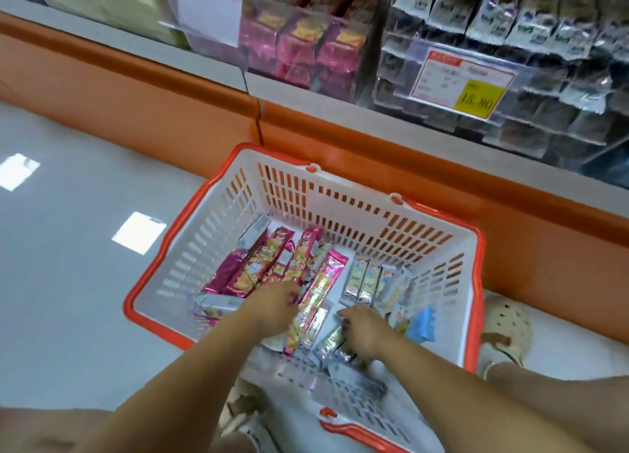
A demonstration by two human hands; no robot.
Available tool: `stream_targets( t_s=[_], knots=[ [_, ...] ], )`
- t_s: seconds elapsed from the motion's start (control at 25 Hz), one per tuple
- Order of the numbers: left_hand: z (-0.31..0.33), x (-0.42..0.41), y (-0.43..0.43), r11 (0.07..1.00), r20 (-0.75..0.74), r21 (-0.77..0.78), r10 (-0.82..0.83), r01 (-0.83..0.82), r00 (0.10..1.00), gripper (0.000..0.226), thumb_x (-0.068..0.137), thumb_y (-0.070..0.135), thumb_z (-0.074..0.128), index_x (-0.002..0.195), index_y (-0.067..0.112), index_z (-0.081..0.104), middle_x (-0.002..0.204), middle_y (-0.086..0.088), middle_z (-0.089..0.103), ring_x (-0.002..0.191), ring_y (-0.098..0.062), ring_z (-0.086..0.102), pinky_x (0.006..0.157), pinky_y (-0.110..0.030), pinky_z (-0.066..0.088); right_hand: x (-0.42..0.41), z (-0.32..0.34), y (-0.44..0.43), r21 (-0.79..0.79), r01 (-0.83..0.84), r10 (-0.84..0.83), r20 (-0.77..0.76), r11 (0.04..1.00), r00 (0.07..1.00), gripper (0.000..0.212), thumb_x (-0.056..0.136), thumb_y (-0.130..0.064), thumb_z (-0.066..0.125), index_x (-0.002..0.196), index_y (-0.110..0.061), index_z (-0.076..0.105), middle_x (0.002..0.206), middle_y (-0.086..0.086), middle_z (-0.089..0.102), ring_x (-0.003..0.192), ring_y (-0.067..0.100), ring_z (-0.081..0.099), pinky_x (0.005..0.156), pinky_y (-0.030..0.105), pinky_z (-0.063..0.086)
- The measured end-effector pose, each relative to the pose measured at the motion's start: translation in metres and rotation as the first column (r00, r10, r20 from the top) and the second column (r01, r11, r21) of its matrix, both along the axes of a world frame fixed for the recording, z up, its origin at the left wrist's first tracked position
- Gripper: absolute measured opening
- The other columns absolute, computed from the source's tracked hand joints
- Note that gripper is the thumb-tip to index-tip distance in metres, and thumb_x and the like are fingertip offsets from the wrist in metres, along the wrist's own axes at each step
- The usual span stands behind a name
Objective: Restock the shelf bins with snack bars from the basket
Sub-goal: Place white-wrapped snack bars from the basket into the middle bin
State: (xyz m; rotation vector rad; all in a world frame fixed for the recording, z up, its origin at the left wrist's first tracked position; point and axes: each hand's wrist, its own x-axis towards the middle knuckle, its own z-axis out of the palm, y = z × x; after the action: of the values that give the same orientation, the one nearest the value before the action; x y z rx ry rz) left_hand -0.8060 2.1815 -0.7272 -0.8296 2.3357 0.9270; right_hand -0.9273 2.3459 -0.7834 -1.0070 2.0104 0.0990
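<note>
A white basket with an orange rim [350,199] stands on the floor in front of the shelf. Inside lie several pink snack bars [299,258] on the left and silver-wrapped bars [366,279] on the right. My left hand [272,308] reaches down onto the pink bars, fingers curled among them; what it holds is hidden. My right hand [366,331] rests among silver bars [332,342] near the basket's front, fingers curled around them. A clear shelf bin [303,49] above holds matching pink bars.
An orange bumper rail [374,146] runs along the shelf base behind the basket. To the right, clear bins of dark packets carry a yellow price tag [466,83]. My shoe [507,330] sits beside the basket's right wall. Grey floor spreads to the left.
</note>
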Motion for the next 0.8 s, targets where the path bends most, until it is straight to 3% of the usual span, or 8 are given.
stream_targets(
  t_s=[0.2,0.32,0.44,0.52,0.6,0.72,0.8],
  knots=[
    [-0.014,0.003,0.004,0.996,0.044,0.058,0.071,-0.074,0.997,0.042,0.096,0.019,0.052,0.138,0.023,0.049,0.13,-0.004,0.061,0.076,-0.006,0.056,0.07,-0.02,0.043,0.008,-0.013,-0.004,0.062,-0.17,0.178,-0.136,0.983,0.975,0.032,0.087,-0.009,0.057,0.119,-0.012,0.057,0.131,0.012,0.04,0.121,0.032,0.036,0.098,0.037,0.034],
    [-0.013,0.006,0.006,0.994,0.045,0.073,0.074,-0.077,0.996,0.043,0.096,0.019,0.053,0.138,0.024,0.048,0.133,-0.003,0.058,0.097,-0.014,0.06,0.08,-0.022,0.045,0.007,-0.008,-0.005,0.036,-0.166,0.17,-0.126,0.985,0.977,0.03,0.085,-0.011,0.062,0.114,-0.014,0.06,0.126,0.011,0.043,0.118,0.029,0.038,0.095,0.036,0.036],
    [-0.01,0.008,0.007,0.987,0.021,0.133,0.086,-0.089,0.996,0.043,0.096,0.017,0.054,0.138,0.024,0.048,0.136,0.0,0.056,0.105,-0.017,0.061,0.073,-0.017,0.045,-0.001,0.011,-0.006,0.003,0.172,-0.17,0.159,0.985,0.972,0.038,0.082,-0.021,0.073,0.115,-0.017,0.056,0.122,0.006,0.049,0.106,0.022,0.051,0.082,0.03,0.043],
    [-0.004,0.008,0.011,0.975,0.001,0.2,0.097,-0.095,0.995,0.045,0.095,0.016,0.054,0.139,0.026,0.047,0.138,0.002,0.054,0.097,-0.015,0.064,0.064,-0.013,0.046,-0.01,0.032,-0.006,-0.014,0.43,-0.393,0.382,0.903,0.836,0.039,0.08,-0.018,0.077,0.114,-0.021,0.057,0.131,0.005,0.049,0.1,0.018,0.059,0.071,0.025,0.049],
    [0.007,0.006,0.014,0.958,-0.018,0.27,0.106,-0.097,0.994,0.048,0.095,0.016,0.057,0.14,0.027,0.046,0.139,0.0,0.053,0.098,-0.015,0.064,0.072,-0.017,0.049,-0.016,0.056,-0.004,-0.05,0.583,-0.484,0.504,0.811,0.716,0.042,0.079,-0.011,0.077,0.114,-0.024,0.059,0.143,0.007,0.041,0.105,0.014,0.059,0.062,0.018,0.053],
    [0.036,0.001,0.013,0.915,-0.059,0.391,0.134,-0.1,0.989,0.043,0.092,0.017,0.06,0.132,0.032,0.055,0.122,0.004,0.064,0.084,-0.008,0.062,0.071,-0.019,0.05,-0.025,0.091,0.0,-0.103,0.757,-0.547,0.629,0.645,0.552,0.065,0.078,-0.004,0.077,0.134,-0.012,0.046,0.147,0.015,0.039,0.105,0.018,0.06,0.069,0.019,0.055],
    [0.06,-0.004,0.013,0.892,-0.107,0.445,0.144,-0.082,0.984,0.033,0.09,0.02,0.063,0.117,0.04,0.064,0.101,0.01,0.069,0.077,-0.005,0.062,0.072,-0.022,0.052,-0.028,0.112,0.007,-0.125,0.836,-0.559,0.691,0.534,0.459,0.069,0.076,-0.003,0.077,0.136,-0.006,0.042,0.125,0.016,0.059,0.096,0.022,0.067,0.081,0.028,0.057]
  ],
)
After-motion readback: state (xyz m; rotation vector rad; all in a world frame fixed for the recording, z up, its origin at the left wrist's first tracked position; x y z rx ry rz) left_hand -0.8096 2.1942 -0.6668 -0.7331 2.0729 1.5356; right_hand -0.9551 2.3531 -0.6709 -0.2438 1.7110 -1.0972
